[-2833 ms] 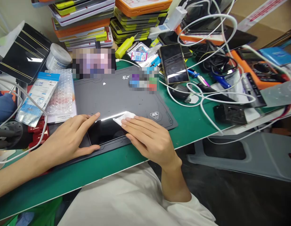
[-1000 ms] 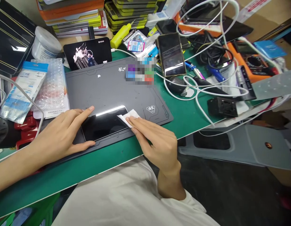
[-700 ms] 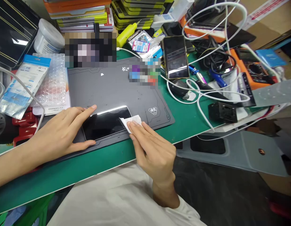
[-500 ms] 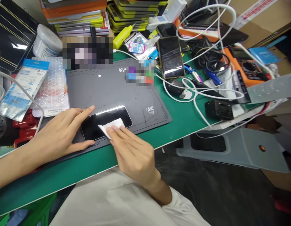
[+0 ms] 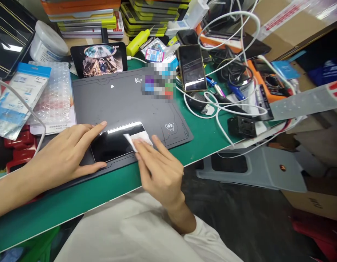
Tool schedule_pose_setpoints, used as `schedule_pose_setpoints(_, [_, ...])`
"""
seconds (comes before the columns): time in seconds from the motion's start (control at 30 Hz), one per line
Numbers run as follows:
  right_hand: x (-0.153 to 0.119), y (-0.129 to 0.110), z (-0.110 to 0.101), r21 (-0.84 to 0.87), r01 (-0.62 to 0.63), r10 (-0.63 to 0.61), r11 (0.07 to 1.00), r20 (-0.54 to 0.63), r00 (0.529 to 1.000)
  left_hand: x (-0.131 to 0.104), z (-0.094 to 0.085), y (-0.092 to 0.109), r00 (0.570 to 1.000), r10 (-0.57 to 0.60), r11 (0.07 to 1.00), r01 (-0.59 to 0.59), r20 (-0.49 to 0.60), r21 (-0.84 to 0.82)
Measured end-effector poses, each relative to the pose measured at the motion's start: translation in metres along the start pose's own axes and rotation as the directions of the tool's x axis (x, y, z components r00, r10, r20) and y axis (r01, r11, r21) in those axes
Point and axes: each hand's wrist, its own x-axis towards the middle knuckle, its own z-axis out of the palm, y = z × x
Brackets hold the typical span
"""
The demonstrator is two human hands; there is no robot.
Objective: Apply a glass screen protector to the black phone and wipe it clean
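Note:
A phone (image 5: pixel 111 142) with a dark, glossy screen lies face up on the grey work mat (image 5: pixel 103 98). My left hand (image 5: pixel 68 151) rests at the phone's left end, thumb and fingers spread along its edges. In my right hand (image 5: pixel 160 169) is a folded white wipe (image 5: pixel 139 137), pressed by the fingertips onto the right part of the screen. The fingers cover part of the wipe and the phone's lower right corner.
Behind the mat stands another phone (image 5: pixel 99 60) with a lit picture. A second dark phone (image 5: pixel 192 68), looping white cables (image 5: pixel 236 109) and an orange multimeter (image 5: pixel 269 78) crowd the right. Bubble wrap (image 5: pixel 55 98) and a white tub (image 5: pixel 48 43) sit at left.
My right hand has slid the wipe rightward across the phone screen. My left hand stays at the phone's left end. The whole view has shifted slightly.

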Motion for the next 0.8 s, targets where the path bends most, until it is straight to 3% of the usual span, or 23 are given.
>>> schedule_pose_setpoints(0.13, [0.014,-0.011,0.011,0.076,0.021,-0.024,0.997,0.04,0.999,-0.001,0.003,-0.002,0.999,0.021,1.0,-0.021,-0.045,-0.007])
schedule_pose_setpoints(0.27, [0.028,-0.005,0.018,0.062,-0.018,0.012,0.998,0.082,0.997,-0.002,0.006,-0.006,0.998,0.031,0.999,-0.032,-0.06,-0.013])
schedule_pose_setpoints(0.5, [0.031,0.003,0.014,-0.001,0.011,-0.011,1.0,0.124,0.992,-0.002,0.004,-0.006,0.998,0.024,0.999,-0.026,-0.056,-0.033])
schedule_pose_setpoints(0.7, [0.027,0.026,0.001,-0.053,-0.048,0.051,0.997,0.073,0.996,-0.002,0.008,-0.006,0.997,0.025,1.0,-0.026,-0.076,-0.017])
schedule_pose_setpoints(0.8, [0.029,0.022,0.007,-0.069,-0.018,0.022,0.997,0.053,0.998,-0.003,0.009,-0.006,0.997,0.024,0.999,-0.026,-0.076,-0.026])
